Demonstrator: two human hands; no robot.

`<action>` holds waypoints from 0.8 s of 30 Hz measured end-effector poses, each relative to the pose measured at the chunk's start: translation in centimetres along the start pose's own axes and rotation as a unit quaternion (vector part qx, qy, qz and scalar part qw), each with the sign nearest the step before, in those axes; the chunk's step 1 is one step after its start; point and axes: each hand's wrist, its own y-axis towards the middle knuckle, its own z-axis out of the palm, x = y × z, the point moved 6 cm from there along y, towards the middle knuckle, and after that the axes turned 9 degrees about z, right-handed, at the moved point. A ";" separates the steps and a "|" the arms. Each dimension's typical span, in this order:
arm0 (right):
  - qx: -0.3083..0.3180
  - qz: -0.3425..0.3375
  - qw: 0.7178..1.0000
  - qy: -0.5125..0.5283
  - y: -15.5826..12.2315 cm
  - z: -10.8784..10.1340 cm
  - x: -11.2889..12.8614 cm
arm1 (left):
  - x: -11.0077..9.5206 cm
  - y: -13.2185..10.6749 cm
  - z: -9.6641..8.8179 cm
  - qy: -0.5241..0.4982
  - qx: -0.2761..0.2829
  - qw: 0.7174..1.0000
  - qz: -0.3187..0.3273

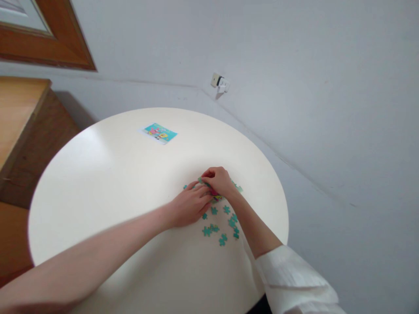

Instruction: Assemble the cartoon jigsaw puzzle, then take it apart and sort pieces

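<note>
Teal jigsaw pieces [207, 231] lie loose on the round white table [108, 183], several of them just below my hands. My left hand [191, 204] rests flat with fingers stretched over part of the puzzle, which shows pink and yellow bits [216, 197] between the two hands. Thumb and forefinger of my right hand [218, 179] pinch a green puzzle piece [200, 179] beside my left fingertips. Other pale green pieces [238, 187] show behind my right wrist. Much of the puzzle under my hands is hidden.
A colourful cartoon picture card [161, 133] lies toward the far side of the table. A wooden cabinet [24, 113] stands at the left. The wall behind carries a socket with a white plug [222, 84], and a wood-framed window [49, 35] is at upper left.
</note>
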 end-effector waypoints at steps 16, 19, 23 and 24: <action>-0.136 -0.036 0.981 -0.130 -1.8 -0.7 -3.3 | 2.3 -0.7 1.0 0.110 0.042 0.984 -0.133; -0.131 -0.034 0.981 -0.140 -2.1 -0.4 -3.5 | 2.4 -0.7 1.1 0.115 0.042 0.983 -0.135; -0.129 -0.027 0.980 -0.147 -2.1 -0.3 -3.3 | 2.5 -0.8 1.3 0.122 0.043 0.982 -0.135; -0.130 -0.027 0.980 -0.147 -2.1 -0.3 -3.3 | 2.5 -0.8 1.3 0.124 0.042 0.982 -0.135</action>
